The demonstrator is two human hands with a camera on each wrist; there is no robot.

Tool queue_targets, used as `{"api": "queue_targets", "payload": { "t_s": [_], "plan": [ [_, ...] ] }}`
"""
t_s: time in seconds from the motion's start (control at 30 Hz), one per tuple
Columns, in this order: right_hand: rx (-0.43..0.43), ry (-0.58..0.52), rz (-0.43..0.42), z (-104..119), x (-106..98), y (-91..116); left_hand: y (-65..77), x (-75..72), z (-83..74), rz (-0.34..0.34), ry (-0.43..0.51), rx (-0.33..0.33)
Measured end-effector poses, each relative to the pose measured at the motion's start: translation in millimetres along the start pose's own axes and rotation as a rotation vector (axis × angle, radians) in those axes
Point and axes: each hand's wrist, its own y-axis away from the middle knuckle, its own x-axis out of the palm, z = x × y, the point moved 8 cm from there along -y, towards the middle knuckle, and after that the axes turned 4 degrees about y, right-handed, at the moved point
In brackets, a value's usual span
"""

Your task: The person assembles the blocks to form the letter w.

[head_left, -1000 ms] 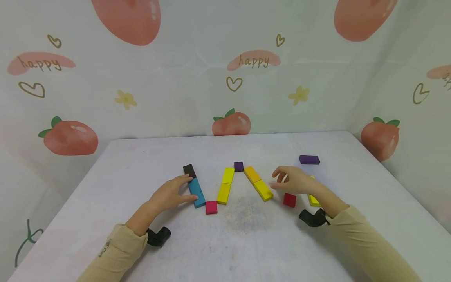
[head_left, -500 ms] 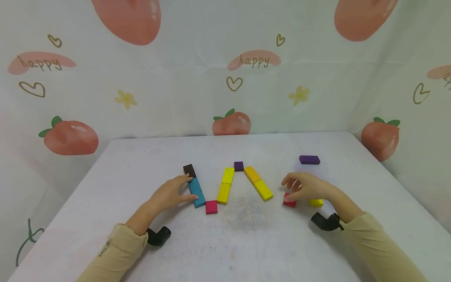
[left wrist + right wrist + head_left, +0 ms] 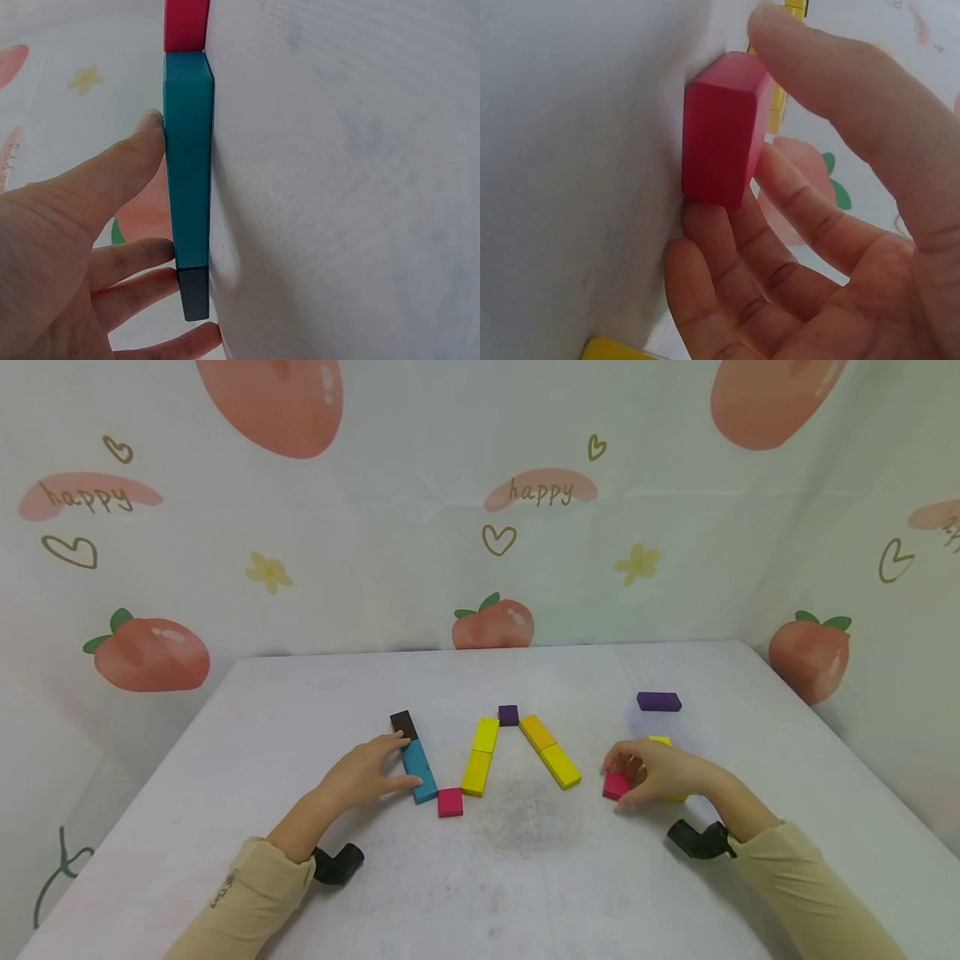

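My left hand (image 3: pixel 362 774) rests its thumb and fingertips on the blue block (image 3: pixel 419 771), whose far end meets a black block (image 3: pixel 403 724). In the left wrist view, the thumb touches the blue block's upper edge and two fingertips lie near its joint with the black one. My right hand (image 3: pixel 660 768) curls round a red block (image 3: pixel 718 139) that sits on the table, fingers at its far side and thumb at its near side. Partly hidden behind that hand is a yellow block (image 3: pixel 660 740).
Blocks form a zigzag: another red block (image 3: pixel 450 802), yellow blocks (image 3: pixel 477 772), a small purple block (image 3: pixel 508 715), an orange-yellow block (image 3: pixel 536 731) and a yellow block (image 3: pixel 561 766). A long purple block (image 3: pixel 659 702) lies at the back right of the white table (image 3: pixel 480 893).
My right hand has moved right and down from beside the slanted yellow row, onto the separate red block, its fingers now curled round it. The left hand stays put.
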Motion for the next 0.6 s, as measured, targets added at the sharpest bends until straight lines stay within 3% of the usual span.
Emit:
{"api": "queue_targets", "payload": {
  "t_s": [0.6],
  "plan": [
    [-0.028, -0.006, 0.010, -3.9, 3.1, -1.3, 0.6, 0.1, 0.0, -0.001, 0.011, 0.004]
  ]
}}
